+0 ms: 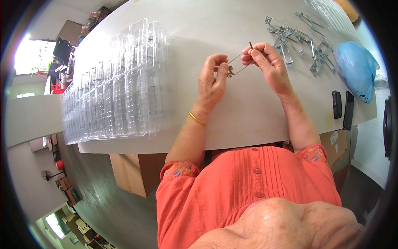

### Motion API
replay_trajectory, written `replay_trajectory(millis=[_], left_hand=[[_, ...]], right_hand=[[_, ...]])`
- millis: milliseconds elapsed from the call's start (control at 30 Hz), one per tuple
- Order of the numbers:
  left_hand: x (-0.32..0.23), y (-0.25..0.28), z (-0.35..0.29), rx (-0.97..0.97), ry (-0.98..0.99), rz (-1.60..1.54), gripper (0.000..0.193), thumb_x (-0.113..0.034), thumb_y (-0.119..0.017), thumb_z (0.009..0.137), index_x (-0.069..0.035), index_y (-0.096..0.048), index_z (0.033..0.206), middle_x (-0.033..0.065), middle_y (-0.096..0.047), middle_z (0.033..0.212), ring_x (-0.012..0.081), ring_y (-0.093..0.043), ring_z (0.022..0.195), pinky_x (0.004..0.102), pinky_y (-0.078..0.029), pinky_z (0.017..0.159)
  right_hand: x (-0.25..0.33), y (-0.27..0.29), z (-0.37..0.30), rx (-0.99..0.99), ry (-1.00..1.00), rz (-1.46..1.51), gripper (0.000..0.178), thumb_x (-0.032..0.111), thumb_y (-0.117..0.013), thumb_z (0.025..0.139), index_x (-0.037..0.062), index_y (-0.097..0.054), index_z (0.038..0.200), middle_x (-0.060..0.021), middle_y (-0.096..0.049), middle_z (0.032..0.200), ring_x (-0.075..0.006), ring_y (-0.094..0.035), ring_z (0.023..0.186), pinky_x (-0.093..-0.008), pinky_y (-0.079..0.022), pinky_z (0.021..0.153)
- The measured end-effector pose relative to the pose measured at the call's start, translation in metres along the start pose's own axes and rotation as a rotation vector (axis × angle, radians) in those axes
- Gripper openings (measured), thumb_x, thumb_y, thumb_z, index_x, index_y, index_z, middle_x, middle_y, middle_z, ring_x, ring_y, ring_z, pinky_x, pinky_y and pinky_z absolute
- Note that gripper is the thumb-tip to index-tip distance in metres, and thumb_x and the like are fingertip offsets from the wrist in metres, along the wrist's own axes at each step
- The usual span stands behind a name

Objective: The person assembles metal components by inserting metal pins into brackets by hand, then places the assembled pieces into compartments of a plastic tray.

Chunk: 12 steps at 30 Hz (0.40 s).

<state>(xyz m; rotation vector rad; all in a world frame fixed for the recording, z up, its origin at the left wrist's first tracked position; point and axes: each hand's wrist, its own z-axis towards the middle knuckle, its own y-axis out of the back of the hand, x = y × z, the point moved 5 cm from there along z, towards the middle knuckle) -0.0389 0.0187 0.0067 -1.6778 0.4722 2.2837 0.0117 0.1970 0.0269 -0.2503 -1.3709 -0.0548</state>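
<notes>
Between the fingers of my left hand (212,81) is the bracket end of a small metal wire mechanism (231,72). Two thin wires run from that bracket toward my right hand (267,64), whose thumb and fingers are pinched together over their far end. A short dark stick-like tip (251,45) pokes up from the right fingertips; its kind cannot be made out. Both hands are held close together above the white table. Right of them lies a loose group of similar metal mechanisms (296,35).
Clear plastic trays (112,93) with long compartments cover the left of the table (248,126). To the right are a blue plastic bag (356,68), a black case (336,104) and a black phone-like slab (348,110). More clear plastic (331,16) lies far right. A cardboard box (134,172) stands below the front edge.
</notes>
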Motion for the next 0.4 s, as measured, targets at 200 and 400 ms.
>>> replay_trajectory(millis=[200, 400], left_hand=[[-0.006, 0.001, 0.004, 0.008, -0.061, 0.169, 0.012, -0.009, -0.065, 0.095, 0.0, -0.065, 0.104, 0.0054, -0.065, 0.099, 0.0126, -0.062, 0.084, 0.0282, -0.051, 0.076], [-0.013, 0.021, -0.001, -0.051, -0.104, 0.257, 0.004, -0.005, -0.069, 0.091, -0.003, -0.067, 0.094, 0.0057, -0.064, 0.095, 0.015, -0.064, 0.083, 0.0277, -0.051, 0.073]], right_hand=[[-0.001, 0.002, 0.004, -0.014, -0.011, 0.001, 0.016, 0.015, -0.054, 0.104, 0.0026, -0.063, 0.107, -0.0062, -0.069, 0.102, -0.0164, -0.067, 0.093, -0.0328, -0.055, 0.088], [-0.017, 0.006, 0.007, -0.012, -0.059, -0.018, 0.016, 0.019, -0.057, 0.103, 0.0064, -0.065, 0.108, -0.0061, -0.069, 0.104, -0.018, -0.068, 0.095, -0.0346, -0.055, 0.093]])
